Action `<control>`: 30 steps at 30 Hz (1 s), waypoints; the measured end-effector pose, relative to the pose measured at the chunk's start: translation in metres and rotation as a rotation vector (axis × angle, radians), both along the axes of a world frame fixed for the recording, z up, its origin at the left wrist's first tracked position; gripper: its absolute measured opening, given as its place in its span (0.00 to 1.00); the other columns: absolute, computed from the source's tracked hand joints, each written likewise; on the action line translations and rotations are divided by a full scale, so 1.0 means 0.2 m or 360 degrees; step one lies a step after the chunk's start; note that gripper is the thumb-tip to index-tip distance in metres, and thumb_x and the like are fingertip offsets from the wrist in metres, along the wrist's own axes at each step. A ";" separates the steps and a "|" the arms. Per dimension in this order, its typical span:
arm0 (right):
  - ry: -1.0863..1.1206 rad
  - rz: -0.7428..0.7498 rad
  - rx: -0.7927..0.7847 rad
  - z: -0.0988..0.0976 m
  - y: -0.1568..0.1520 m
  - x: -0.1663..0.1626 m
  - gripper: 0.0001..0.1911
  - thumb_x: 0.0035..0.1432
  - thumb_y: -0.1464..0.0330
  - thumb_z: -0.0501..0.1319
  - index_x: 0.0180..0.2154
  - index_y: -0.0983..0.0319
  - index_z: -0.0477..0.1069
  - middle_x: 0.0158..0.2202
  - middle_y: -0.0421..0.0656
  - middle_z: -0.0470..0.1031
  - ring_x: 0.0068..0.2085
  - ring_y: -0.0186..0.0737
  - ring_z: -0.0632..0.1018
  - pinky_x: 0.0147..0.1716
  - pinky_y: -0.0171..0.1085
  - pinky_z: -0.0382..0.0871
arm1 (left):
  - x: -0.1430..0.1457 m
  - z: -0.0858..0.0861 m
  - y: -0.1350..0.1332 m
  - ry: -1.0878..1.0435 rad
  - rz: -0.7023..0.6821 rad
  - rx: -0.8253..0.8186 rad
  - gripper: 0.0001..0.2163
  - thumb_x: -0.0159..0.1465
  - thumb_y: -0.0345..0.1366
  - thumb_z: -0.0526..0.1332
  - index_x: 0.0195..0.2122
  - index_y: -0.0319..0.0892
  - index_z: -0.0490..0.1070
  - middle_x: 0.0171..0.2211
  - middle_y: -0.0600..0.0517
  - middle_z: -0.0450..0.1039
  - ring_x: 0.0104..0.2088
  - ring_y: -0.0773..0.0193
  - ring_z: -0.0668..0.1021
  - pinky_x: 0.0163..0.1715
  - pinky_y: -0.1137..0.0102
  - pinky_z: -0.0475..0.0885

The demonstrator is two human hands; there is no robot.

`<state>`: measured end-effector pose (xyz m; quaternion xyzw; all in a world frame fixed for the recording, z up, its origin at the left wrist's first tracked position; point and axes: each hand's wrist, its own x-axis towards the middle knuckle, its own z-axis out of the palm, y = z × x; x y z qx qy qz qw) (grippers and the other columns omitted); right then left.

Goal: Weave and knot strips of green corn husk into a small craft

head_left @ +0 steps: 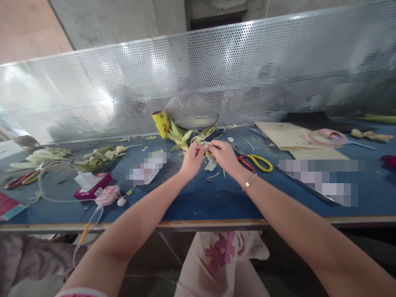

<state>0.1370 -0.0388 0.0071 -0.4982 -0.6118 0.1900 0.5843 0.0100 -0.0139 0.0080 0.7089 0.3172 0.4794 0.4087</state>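
Observation:
Both hands meet over the blue table (192, 202), just in front of a pile of pale green leaf strips (185, 138). My left hand (193, 159) pinches a small pale woven leaf piece (206, 149). Fingers of my right hand (224, 156) are closed on the same piece from the other side. A loose pale strip (210, 166) hangs below the hands. A bracelet sits on my right wrist.
Scissors with yellow and red handles (255, 161) lie right of my hands. A yellow tape roll (161, 123) stands behind. More leaves (99, 156), a pink box (93, 186) and a cable lie left. Brown paper (293, 138) lies right. A perforated metal screen (198, 78) backs the table.

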 end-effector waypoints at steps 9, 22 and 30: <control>-0.0755 -0.0176 0.0418 -0.01 0.00 0.03 0.10 0.52 0.74 0.51 0.20 0.60 0.56 0.22 0.40 0.62 0.28 0.36 0.64 0.30 0.36 0.55 | 0.00 0.00 0.00 0.0178 0.0034 0.0140 0.09 0.63 0.39 0.56 0.28 0.43 0.59 0.13 0.62 0.53 0.14 0.75 0.57 0.17 0.75 0.51; -0.0156 -0.0039 0.0204 0.00 0.00 -0.02 0.10 0.55 0.70 0.52 0.22 0.59 0.60 0.20 0.37 0.60 0.26 0.35 0.62 0.28 0.35 0.53 | 0.02 -0.01 -0.01 -0.0156 -0.0161 -0.0166 0.12 0.61 0.43 0.59 0.28 0.44 0.58 0.11 0.63 0.53 0.11 0.75 0.57 0.14 0.76 0.50; 0.0159 -0.0003 0.0162 -0.02 0.03 -0.03 0.13 0.56 0.62 0.54 0.21 0.59 0.58 0.20 0.36 0.57 0.25 0.34 0.60 0.26 0.35 0.52 | 0.03 0.01 -0.03 -0.0181 -0.0244 -0.0186 0.14 0.60 0.47 0.60 0.29 0.45 0.57 0.11 0.63 0.51 0.10 0.75 0.56 0.13 0.75 0.51</control>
